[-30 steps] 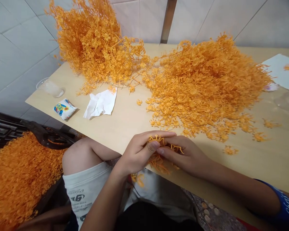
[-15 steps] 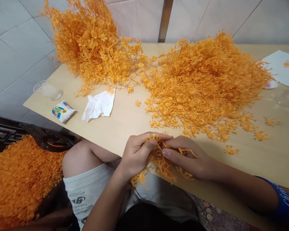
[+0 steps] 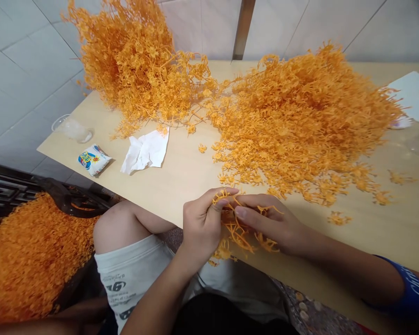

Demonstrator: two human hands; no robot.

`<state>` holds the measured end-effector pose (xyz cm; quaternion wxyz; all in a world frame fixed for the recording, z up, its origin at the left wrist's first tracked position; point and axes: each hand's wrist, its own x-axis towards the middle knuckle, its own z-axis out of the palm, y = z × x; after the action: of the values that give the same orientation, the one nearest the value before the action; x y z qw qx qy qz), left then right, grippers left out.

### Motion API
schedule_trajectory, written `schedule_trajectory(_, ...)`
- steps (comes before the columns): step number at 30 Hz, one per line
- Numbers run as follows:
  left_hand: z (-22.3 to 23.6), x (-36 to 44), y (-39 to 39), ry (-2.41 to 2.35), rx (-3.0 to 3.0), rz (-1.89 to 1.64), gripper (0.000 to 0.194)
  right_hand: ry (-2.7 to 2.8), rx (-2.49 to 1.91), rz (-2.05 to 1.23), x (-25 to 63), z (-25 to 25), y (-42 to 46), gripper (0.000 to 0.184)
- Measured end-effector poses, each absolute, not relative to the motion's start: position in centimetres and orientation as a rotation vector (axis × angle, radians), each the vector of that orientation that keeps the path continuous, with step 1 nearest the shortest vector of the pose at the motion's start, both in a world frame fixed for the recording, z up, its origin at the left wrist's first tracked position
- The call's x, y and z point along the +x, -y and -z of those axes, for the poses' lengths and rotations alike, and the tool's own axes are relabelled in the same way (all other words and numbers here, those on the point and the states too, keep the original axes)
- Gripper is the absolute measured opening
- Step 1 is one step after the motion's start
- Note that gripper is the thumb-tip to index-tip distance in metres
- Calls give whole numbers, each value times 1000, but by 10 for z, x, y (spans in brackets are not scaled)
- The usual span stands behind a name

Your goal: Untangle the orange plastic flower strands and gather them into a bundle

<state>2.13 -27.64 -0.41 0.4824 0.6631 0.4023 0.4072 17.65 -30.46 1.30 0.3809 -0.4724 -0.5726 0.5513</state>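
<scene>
Both hands meet over the near edge of the table, each pinching orange plastic flower pieces. In my left hand (image 3: 202, 223), closed between thumb and forefinger, is a small spidery orange flower piece (image 3: 223, 196). My right hand (image 3: 270, 222) is closed on a thin orange plastic stem (image 3: 238, 201); a spindly end sticks out past its fingers. Below the hands hangs a branching orange spray (image 3: 239, 237), partly hidden by the fingers. Just beyond them lies a large heap of loose orange flower pieces (image 3: 300, 121).
A tall bundle of orange branched stems (image 3: 136, 60) stands at the back left. Nearer are a crumpled white paper (image 3: 145, 151), a small printed packet (image 3: 93, 159) and a tipped clear cup (image 3: 75, 129). More orange pieces (image 3: 31, 256) fill the lower left, beside a dark carved chair arm (image 3: 70, 202).
Since a second ago the branching spray has come into fuller view below the hands. My left hand has tilted more upright, and my right fingers have shifted slightly along the stem.
</scene>
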Motion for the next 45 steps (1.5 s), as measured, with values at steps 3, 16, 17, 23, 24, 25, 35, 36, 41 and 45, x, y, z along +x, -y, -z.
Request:
schedule_trajectory(3,3,22,269,-979,1454,-1021,25,1471,-1151,-1443,179,-14,305,51)
schedule_trajectory(16,11,16,252,-837,1012,-1023,36,1052,-1094,-1603,184,-9,306,45)
schedule_trajectory(17,12,16,251,-833,1012,-1019,34,1032,-1076,-1625,184,-10,306,43)
schedule_trajectory(23,16,13,250,-765,1047,-998,53,998,-966,-1654,183,-10,307,35)
schedule_trajectory(24,16,12,249,-732,1050,-986,58,1000,-967,-1651,183,-10,306,34)
schedule_trajectory(25,17,11,249,-702,1053,-970,61,996,-969,-1653,183,-10,306,33)
schedule_trajectory(35,9,7,250,-587,1126,-852,70,886,-959,-1668,181,-8,306,28)
schedule_trajectory(36,7,7,251,-592,1134,-826,64,854,-962,-1649,181,-8,306,26)
schedule_trajectory(41,0,5,254,-702,1320,-753,32,741,-1026,-1505,181,-9,306,21)
schedule_trajectory(45,2,6,251,-674,1323,-754,28,776,-1023,-1448,181,-8,309,15)
